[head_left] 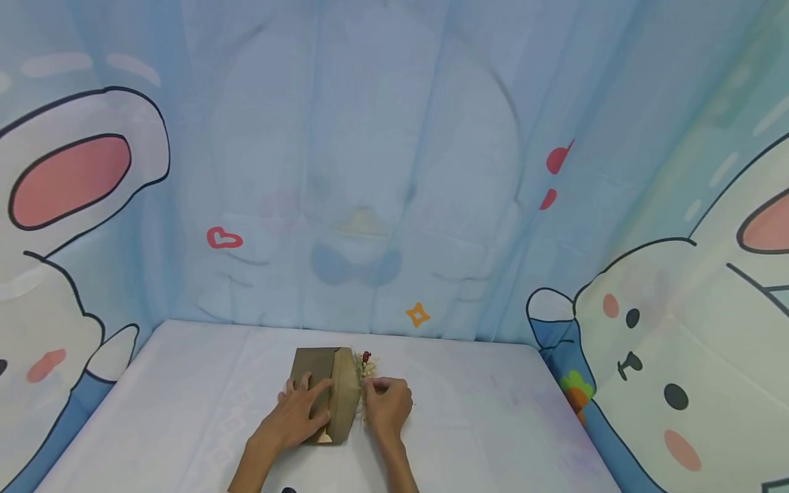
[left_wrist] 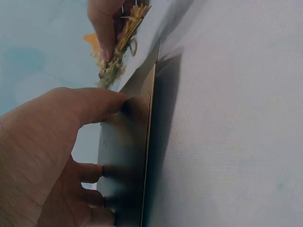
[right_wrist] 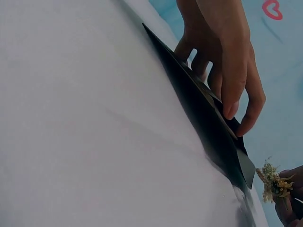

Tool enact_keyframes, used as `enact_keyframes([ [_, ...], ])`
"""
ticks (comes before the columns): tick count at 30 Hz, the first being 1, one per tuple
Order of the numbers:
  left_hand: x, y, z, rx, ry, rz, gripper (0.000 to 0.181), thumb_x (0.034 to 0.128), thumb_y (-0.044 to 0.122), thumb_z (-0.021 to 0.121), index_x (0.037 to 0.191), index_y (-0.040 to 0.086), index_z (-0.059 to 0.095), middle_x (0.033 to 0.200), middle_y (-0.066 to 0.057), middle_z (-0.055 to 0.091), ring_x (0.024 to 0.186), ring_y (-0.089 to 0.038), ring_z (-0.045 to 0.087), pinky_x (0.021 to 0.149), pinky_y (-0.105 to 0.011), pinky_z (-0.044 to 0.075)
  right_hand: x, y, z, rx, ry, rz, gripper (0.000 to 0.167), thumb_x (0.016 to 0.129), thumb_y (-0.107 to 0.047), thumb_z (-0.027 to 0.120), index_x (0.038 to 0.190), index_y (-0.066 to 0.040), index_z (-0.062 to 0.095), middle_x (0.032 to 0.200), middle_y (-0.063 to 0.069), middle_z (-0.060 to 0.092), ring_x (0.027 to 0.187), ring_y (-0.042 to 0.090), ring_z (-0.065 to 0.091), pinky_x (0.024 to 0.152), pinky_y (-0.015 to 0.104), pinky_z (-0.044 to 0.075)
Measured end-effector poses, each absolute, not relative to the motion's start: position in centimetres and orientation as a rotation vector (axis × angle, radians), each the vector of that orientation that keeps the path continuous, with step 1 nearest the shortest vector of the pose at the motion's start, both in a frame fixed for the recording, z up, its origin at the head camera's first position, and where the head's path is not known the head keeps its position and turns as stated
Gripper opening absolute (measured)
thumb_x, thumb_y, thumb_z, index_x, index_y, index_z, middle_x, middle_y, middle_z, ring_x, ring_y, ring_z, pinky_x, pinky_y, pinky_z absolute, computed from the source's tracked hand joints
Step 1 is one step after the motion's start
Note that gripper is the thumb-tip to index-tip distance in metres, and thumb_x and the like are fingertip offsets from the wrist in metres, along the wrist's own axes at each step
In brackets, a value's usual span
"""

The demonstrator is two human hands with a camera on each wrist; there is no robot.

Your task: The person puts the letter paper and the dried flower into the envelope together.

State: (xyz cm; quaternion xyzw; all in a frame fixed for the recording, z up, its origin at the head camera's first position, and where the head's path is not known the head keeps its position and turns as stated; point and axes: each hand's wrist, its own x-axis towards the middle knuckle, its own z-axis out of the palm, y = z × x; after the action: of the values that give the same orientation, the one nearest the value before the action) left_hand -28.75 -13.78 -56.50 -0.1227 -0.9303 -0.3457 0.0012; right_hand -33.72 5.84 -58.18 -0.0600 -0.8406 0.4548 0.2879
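A brown paper envelope [head_left: 313, 361] lies on the white cloth, its pointed flap [head_left: 347, 397] on the right side. My left hand [head_left: 291, 419] rests on it with fingers spread; in the left wrist view the thumb and fingertips touch the envelope's surface [left_wrist: 125, 156]. Just right of the flap, my right hand [head_left: 390, 409] pinches a small bunch of dried flowers [head_left: 368, 364] with a red bloom near its top. The straw-coloured stems [left_wrist: 135, 23] show in the left wrist view. In the right wrist view, the flower heads [right_wrist: 274, 185] appear beyond the envelope's raised edge [right_wrist: 208, 123].
White cloth [head_left: 493, 411] covers the table. Behind it hangs a blue curtain [head_left: 370, 137] printed with white rabbits, hearts and a star. A small dark spot [head_left: 288, 490] shows at the bottom edge of the head view; what it is I cannot tell.
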Motion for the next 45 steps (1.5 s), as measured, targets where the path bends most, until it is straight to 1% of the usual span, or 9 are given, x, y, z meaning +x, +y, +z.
enact_keyframes([
  [6, -28.7, -13.8, -56.4, -0.365, -2.933, -1.061, 0.059, 0.1019, 0.027, 0.076, 0.157, 0.019, 0.056, 0.166, -0.04, 0.038, 0.147, -0.081, 0.026, 0.113, -0.09, 0.03, -33.3, 4.6, -58.2, -0.089, -2.275, 1.244, 0.011, 0.085, -0.007, 0.092, 0.075, -0.008, 0.086, 0.061, 0.001, 0.074, 0.051, 0.002, 0.055, 0.054, 0.024, 0.046],
  [10, -28.8, -13.8, -56.4, -0.373, -2.926, -1.059, 0.059, 0.1016, 0.026, 0.076, 0.157, 0.018, 0.056, 0.165, -0.04, 0.039, 0.147, -0.081, 0.027, 0.113, -0.09, 0.03, -33.2, 4.0, -58.3, -0.065, -2.3, 1.256, 0.01, 0.085, -0.008, 0.091, 0.077, -0.007, 0.086, 0.063, 0.001, 0.075, 0.052, 0.002, 0.056, 0.054, 0.023, 0.046],
  [19, -28.8, -13.8, -56.6, -0.393, -2.913, -1.06, 0.058, 0.1033, 0.027, 0.074, 0.158, 0.019, 0.055, 0.165, -0.041, 0.039, 0.147, -0.081, 0.027, 0.113, -0.09, 0.03, -33.4, 3.4, -58.8, -0.059, -2.335, 1.204, 0.011, 0.083, -0.008, 0.091, 0.074, -0.009, 0.086, 0.063, 0.003, 0.077, 0.052, 0.004, 0.061, 0.056, 0.027, 0.051],
  [26, -28.8, -13.8, -56.5, -0.372, -2.915, -1.079, 0.058, 0.1043, 0.03, 0.072, 0.159, 0.022, 0.054, 0.167, -0.039, 0.037, 0.148, -0.08, 0.027, 0.114, -0.09, 0.03, -33.4, 3.0, -59.0, -0.049, -2.365, 1.186, 0.011, 0.082, -0.01, 0.092, 0.073, -0.009, 0.086, 0.064, 0.004, 0.077, 0.052, 0.005, 0.062, 0.056, 0.028, 0.052],
  [33, -28.9, -13.9, -56.8, -0.378, -2.886, -1.088, 0.057, 0.1039, 0.028, 0.072, 0.158, 0.023, 0.055, 0.166, -0.04, 0.038, 0.146, -0.082, 0.028, 0.113, -0.091, 0.03, -33.4, 2.5, -59.0, 0.028, -2.39, 1.136, 0.011, 0.082, -0.009, 0.092, 0.073, -0.009, 0.086, 0.063, 0.003, 0.077, 0.052, 0.008, 0.065, 0.056, 0.03, 0.053],
  [38, -28.8, -14.0, -56.9, -0.377, -2.878, -1.074, 0.056, 0.1045, 0.03, 0.07, 0.158, 0.023, 0.055, 0.166, -0.038, 0.038, 0.146, -0.08, 0.031, 0.112, -0.09, 0.032, -33.5, 2.1, -59.0, 0.052, -2.431, 1.155, 0.01, 0.083, -0.01, 0.093, 0.075, -0.011, 0.087, 0.066, 0.002, 0.079, 0.055, 0.008, 0.068, 0.061, 0.031, 0.056],
  [45, -28.6, -13.9, -56.7, -0.387, -2.866, -1.108, 0.055, 0.1054, 0.03, 0.069, 0.158, 0.022, 0.056, 0.167, -0.039, 0.036, 0.148, -0.079, 0.029, 0.114, -0.089, 0.031, -33.6, 1.3, -59.4, 0.12, -2.441, 1.157, 0.007, 0.082, -0.006, 0.091, 0.077, -0.009, 0.087, 0.067, 0.002, 0.079, 0.057, 0.009, 0.07, 0.06, 0.03, 0.057],
])
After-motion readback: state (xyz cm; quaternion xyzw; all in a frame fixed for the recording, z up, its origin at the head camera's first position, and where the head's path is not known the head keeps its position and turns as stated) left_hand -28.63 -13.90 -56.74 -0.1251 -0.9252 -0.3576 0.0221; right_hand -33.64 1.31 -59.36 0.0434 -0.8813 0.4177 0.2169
